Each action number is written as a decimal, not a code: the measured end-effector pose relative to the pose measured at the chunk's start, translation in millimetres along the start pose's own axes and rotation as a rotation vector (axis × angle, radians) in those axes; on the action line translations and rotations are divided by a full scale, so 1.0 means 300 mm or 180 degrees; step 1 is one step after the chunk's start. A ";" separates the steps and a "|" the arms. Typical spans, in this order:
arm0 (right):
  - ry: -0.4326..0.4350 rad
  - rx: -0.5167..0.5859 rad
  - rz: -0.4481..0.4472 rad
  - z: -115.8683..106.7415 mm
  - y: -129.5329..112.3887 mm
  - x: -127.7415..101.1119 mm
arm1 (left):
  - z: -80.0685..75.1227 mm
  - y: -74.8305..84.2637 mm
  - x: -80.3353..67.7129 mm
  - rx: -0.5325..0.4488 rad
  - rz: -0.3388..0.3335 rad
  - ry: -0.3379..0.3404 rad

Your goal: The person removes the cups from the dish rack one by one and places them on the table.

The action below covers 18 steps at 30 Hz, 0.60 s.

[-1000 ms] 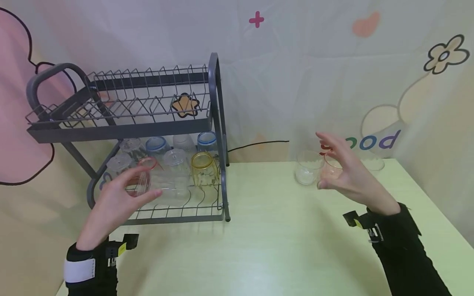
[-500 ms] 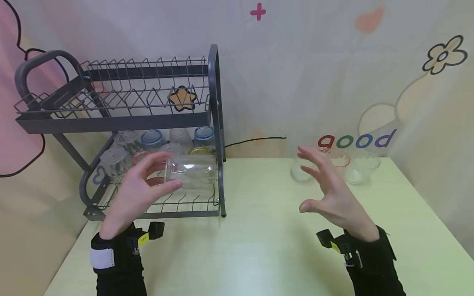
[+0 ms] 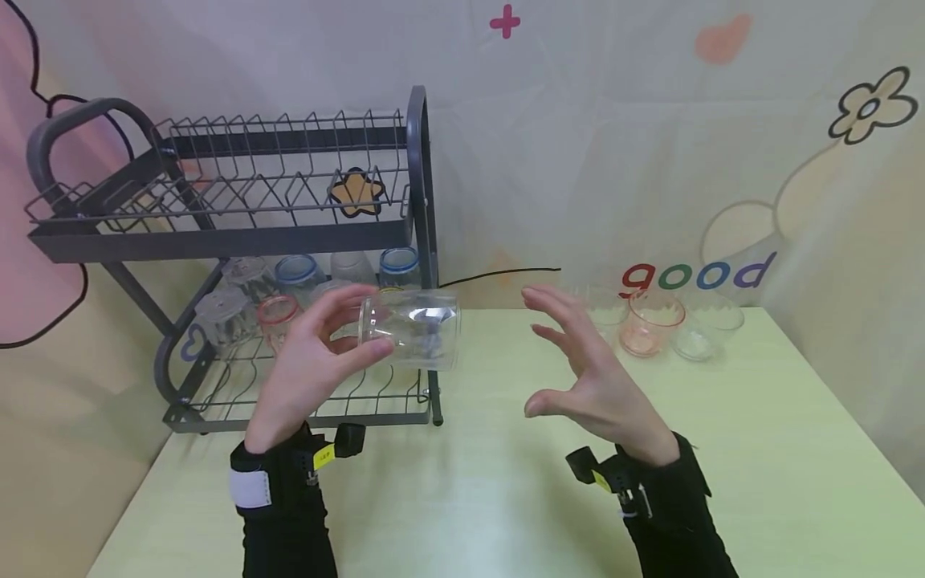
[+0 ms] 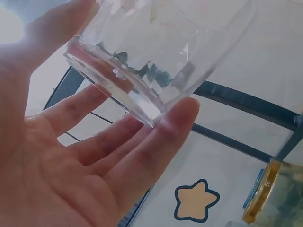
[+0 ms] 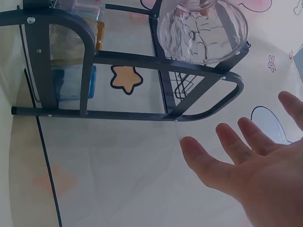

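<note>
Left hand (image 3: 303, 377) grip clamped on clear glass (image 3: 409, 329), lifted clear of rack (image 3: 238, 241), centre frame. Right hand (image 3: 588, 377) fingers apart, empty. Glass not yet set on desk (image 3: 506, 482).

One word on the backdrop

The word "good" (image 3: 697, 274) stands in coloured letters on the wall cloth (image 3: 614, 144) at the right of the head view; a pink plus sign (image 3: 504, 22) sits at top centre.
</note>
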State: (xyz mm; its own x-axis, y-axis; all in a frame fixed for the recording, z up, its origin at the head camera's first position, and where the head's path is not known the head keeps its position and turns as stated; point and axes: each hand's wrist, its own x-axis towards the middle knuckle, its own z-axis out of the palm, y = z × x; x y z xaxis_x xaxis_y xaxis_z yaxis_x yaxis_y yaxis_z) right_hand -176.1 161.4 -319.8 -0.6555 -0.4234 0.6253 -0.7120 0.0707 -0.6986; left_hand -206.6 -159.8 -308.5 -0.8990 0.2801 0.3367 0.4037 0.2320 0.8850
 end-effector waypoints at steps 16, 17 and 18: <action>0.0160 0.0101 0.0192 0.055 0.026 0.099 | 0.114 -0.007 0.066 -0.0629 0.0180 -0.0173; 0.0169 0.0153 0.0202 0.052 0.026 0.102 | 0.120 -0.007 0.069 -0.0662 0.0180 -0.0195; 0.0173 0.0201 0.0216 0.048 0.023 0.105 | 0.126 -0.007 0.073 -0.0695 0.0195 -0.0210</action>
State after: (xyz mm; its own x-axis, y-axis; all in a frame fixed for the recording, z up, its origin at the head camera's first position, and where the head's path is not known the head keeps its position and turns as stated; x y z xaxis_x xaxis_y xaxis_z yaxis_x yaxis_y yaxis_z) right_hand -198.1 135.4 -310.0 -0.7157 -0.3698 0.5925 -0.6493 0.0397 -0.7595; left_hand -220.6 -119.0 -315.1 -0.8579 0.3495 0.3766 0.4045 0.0076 0.9145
